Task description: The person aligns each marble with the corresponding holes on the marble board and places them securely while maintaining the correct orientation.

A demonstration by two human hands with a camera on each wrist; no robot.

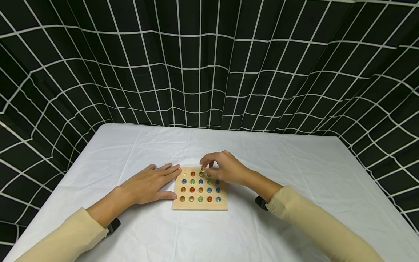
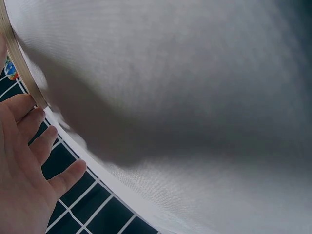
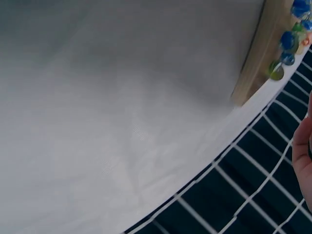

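A light wooden board (image 1: 200, 207) lies on the white cloth, with rows of coloured glass marbles set in its hollows. My left hand (image 1: 148, 183) spreads along the board's left side, its fingertips and thumb touching the edge. In the left wrist view that hand's fingers are at the board's wooden edge (image 2: 22, 63). Above the far row, my right hand (image 1: 227, 168) pinches a small yellowish marble (image 1: 203, 169) between thumb and fingertip. The hollow (image 1: 184, 174) at the far left corner holds no coloured marble. My right hand covers the far right corner.
A white cloth (image 1: 137, 233) with light creases covers the table. Behind it and at both sides hangs a black curtain (image 1: 209, 80) with a white grid. Dark wrist devices show under both sleeves, one at the left wrist (image 1: 113, 226) and one at the right wrist (image 1: 260, 203).
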